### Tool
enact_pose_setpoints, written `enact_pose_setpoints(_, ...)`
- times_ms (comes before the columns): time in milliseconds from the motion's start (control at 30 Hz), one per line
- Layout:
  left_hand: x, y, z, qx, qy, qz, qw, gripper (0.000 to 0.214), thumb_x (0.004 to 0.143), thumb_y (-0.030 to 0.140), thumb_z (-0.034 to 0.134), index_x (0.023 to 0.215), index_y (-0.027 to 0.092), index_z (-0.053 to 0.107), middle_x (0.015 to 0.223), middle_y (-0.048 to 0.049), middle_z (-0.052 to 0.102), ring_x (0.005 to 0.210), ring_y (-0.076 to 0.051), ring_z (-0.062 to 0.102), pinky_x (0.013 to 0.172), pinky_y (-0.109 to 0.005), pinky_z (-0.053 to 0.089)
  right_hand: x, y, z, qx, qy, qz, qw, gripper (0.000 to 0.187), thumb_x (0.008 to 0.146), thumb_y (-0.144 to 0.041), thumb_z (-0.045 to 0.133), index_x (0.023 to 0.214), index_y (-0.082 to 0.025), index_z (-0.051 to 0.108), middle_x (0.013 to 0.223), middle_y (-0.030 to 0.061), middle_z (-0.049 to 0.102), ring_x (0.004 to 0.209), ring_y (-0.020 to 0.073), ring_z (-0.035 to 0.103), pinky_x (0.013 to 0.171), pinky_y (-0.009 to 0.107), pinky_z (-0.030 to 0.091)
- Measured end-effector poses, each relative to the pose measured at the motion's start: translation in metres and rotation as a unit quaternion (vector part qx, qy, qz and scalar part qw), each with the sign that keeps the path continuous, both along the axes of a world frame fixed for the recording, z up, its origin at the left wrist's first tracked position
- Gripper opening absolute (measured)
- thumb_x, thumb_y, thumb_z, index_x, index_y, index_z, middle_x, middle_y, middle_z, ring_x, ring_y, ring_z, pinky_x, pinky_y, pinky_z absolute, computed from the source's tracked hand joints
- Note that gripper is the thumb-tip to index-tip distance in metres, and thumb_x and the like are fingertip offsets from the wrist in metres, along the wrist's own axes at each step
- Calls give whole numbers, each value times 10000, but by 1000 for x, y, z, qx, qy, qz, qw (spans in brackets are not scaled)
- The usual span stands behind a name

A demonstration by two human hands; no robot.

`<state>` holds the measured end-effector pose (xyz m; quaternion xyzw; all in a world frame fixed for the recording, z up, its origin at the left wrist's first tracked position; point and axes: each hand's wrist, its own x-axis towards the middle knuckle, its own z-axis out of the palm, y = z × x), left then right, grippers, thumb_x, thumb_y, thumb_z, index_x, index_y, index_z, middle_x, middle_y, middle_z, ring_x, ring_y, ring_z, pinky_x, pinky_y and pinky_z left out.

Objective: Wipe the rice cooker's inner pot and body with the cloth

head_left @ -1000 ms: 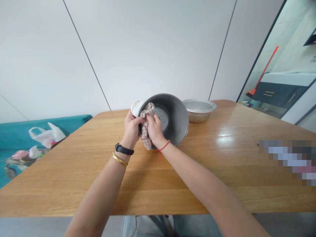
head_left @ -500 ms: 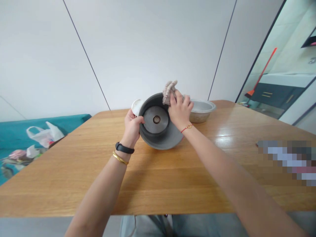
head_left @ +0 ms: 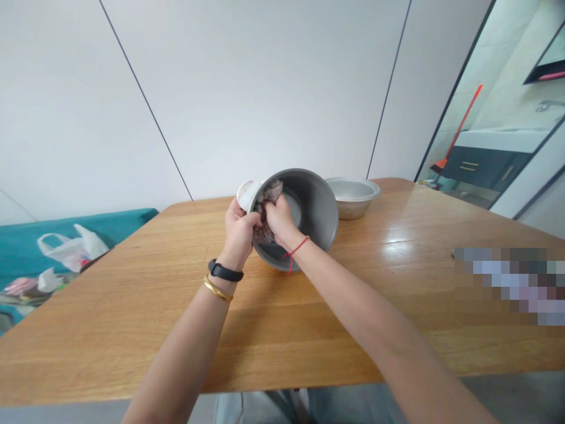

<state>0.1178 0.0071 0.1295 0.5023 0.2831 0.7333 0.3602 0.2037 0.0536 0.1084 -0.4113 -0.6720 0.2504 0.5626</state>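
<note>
A grey metal pot (head_left: 315,209) is tipped on its side on the wooden table (head_left: 132,306), its opening facing me. My left hand (head_left: 238,232) grips the pot's left rim, fingers wrapped round it. My right hand (head_left: 278,219) is inside the pot at its left wall, closed on a crumpled pinkish cloth (head_left: 267,197) pressed against the metal. I wear a black band and a gold bangle on the left wrist and a red string on the right.
A white lid or dish (head_left: 245,193) peeks out behind the pot's left rim. A shallow metal bowl (head_left: 353,196) stands just right of the pot. A teal sofa (head_left: 44,241) with plastic bags lies at the left. A blurred patch (head_left: 507,282) sits on the table's right side.
Half a second ago my right hand held the cloth at the pot's upper right rim; it has swung back to the left inner wall. The pot has tilted a little.
</note>
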Motion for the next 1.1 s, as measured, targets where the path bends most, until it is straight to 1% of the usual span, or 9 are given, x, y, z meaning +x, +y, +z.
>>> enact_pose_setpoints(67, -4, 2, 0, -13, -9, 14, 1000, 536, 434, 125, 575, 942, 200, 730, 759, 17, 641, 662, -135, 504, 544, -222, 340, 3, -8, -8, -68, 21, 116, 991, 355, 897, -116, 448, 1166, -183, 670, 916, 30, 724, 863, 181, 668, 807, 281, 552)
enact_pose_setpoints(167, -10, 4, 0, -14, -15, 27, 999, 562, 426, 129, 574, 960, 206, 733, 740, 23, 627, 662, -137, 499, 556, -227, 351, 34, -32, -17, -83, -221, 220, 947, 240, 839, -85, 551, 972, -198, 716, 870, 36, 749, 827, 194, 668, 779, 286, 521)
enact_pose_setpoints(300, -12, 1, 0, -6, -4, 16, 1000, 574, 436, 128, 583, 987, 190, 730, 866, -4, 695, 781, -167, 575, 642, -240, 419, 85, -53, -12, -9, -582, 64, 810, 233, 869, -118, 600, 982, -212, 782, 1160, 120, 766, 1113, 334, 630, 939, 473, 469)
enact_pose_setpoints(433, -7, 1, 1, -11, -5, 6, 1000, 538, 441, 124, 586, 956, 181, 732, 850, -4, 696, 762, -165, 558, 615, -234, 405, 112, -43, 7, 81, -678, -94, 725, 361, 947, -96, 488, 1103, -156, 807, 1232, 200, 734, 1252, 402, 543, 1016, 609, 405)
enact_pose_setpoints(633, 1, 7, 8, -17, 12, -9, 1000, 528, 440, 123, 582, 942, 180, 732, 856, -10, 698, 760, -173, 558, 610, -243, 397, 128, 8, 61, 316, -720, -7, 618, 561, 1021, -48, 271, 1469, -172, 585, 1580, 69, 530, 1464, 165, 416, 1123, 516, 393)
enact_pose_setpoints(733, 3, 8, 9, -10, 18, -14, 1000, 512, 444, 120, 586, 933, 174, 727, 877, -19, 703, 786, -182, 572, 634, -250, 410, 133, 18, 59, 312, -685, 11, 659, 518, 975, -39, 352, 1409, -116, 625, 1474, 98, 621, 1422, 174, 471, 1059, 496, 443)
enact_pose_setpoints(833, 4, 8, 9, -5, 18, -16, 1000, 508, 451, 118, 591, 938, 175, 725, 860, -14, 692, 789, -185, 578, 645, -254, 415, 132, 2, 26, 231, -639, -41, 732, 419, 937, -23, 449, 1208, -93, 761, 1280, 183, 732, 1410, 279, 508, 1131, 554, 379)
enact_pose_setpoints(933, 6, 7, 10, -4, 22, -15, 1000, 473, 453, 118, 591, 903, 176, 727, 826, -7, 681, 772, -181, 570, 630, -252, 404, 119, -27, -9, 93, -643, -64, 758, 287, 911, -94, 557, 1096, -97, 776, 1138, 234, 758, 1216, 392, 639, 1089, 655, 379)
enact_pose_setpoints(1100, 8, 8, 11, -8, 17, -5, 1000, 431, 439, 113, 579, 842, 174, 721, 762, 6, 651, 719, -156, 525, 584, -237, 362, 79, -57, -17, -107, -445, 91, 884, 274, 954, -210, 505, 1108, -158, 725, 1093, 134, 775, 959, 258, 713, 844, 364, 533)
